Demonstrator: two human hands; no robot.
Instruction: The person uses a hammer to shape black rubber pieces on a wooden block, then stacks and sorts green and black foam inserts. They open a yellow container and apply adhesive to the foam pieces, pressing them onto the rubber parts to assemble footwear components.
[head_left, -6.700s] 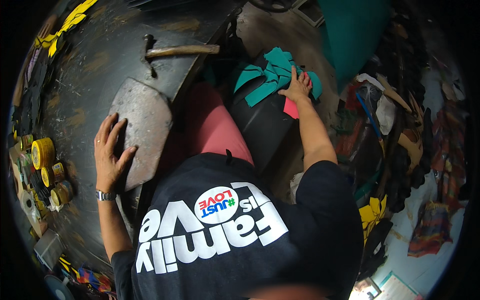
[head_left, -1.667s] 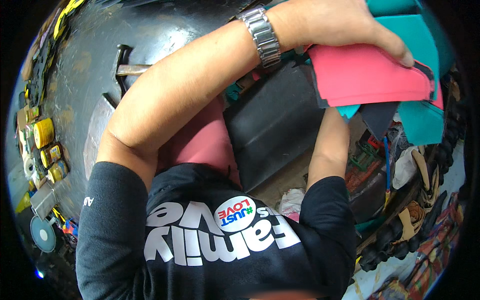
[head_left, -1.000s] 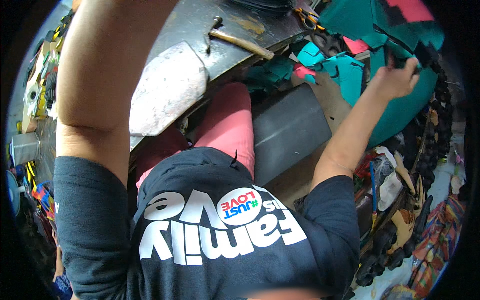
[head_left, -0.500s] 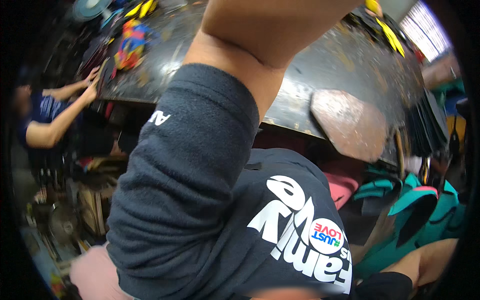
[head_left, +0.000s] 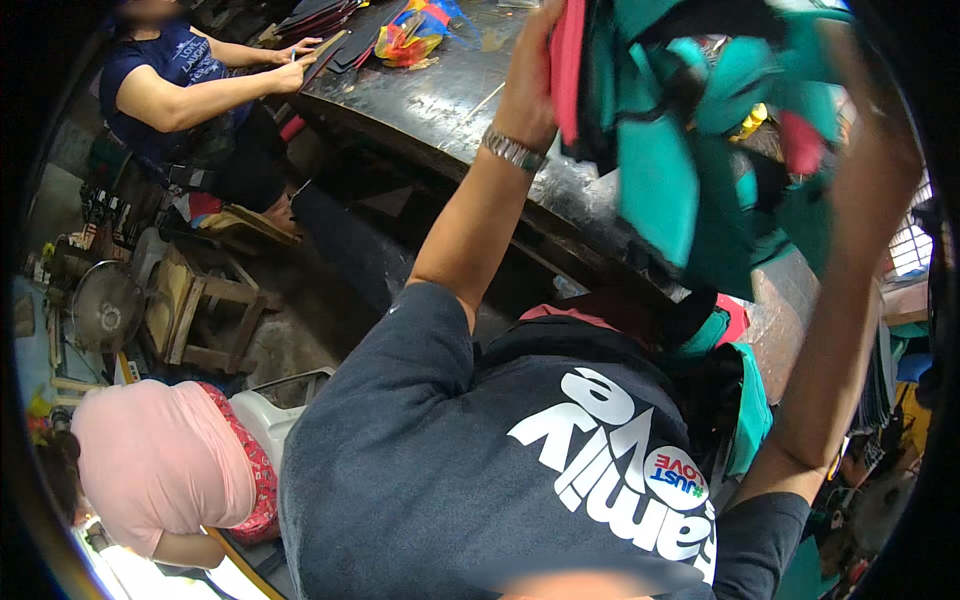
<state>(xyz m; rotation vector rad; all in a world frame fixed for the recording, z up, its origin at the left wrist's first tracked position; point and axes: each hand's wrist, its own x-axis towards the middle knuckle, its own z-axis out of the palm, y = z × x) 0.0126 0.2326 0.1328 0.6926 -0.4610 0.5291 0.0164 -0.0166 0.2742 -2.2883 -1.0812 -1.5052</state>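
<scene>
A bundle of teal and black sheet pieces (head_left: 655,190), cut in curved shapes, is raised over the near edge of the table. My left hand (head_left: 530,90), with a metal watch at its wrist, grips the left side of the bundle by a red piece (head_left: 567,70); its fingertips are hidden behind it. At the bundle's right side is my right hand (head_left: 880,135), smeared by motion, so its fingers cannot be made out. More teal pieces (head_left: 750,405) hang below, beside my body.
The dark worktable (head_left: 400,120) runs across the top, with a colourful plastic bag (head_left: 410,40) on it. A co-worker (head_left: 180,80) handles dark flat pieces at its left end. Behind me a person in pink (head_left: 165,460) sits near a wooden stool (head_left: 215,300) and a fan (head_left: 107,305).
My left arm has swung out of the middle of the view. The teal and black bundle now hangs between both my hands above the table, and my right arm has risen.
</scene>
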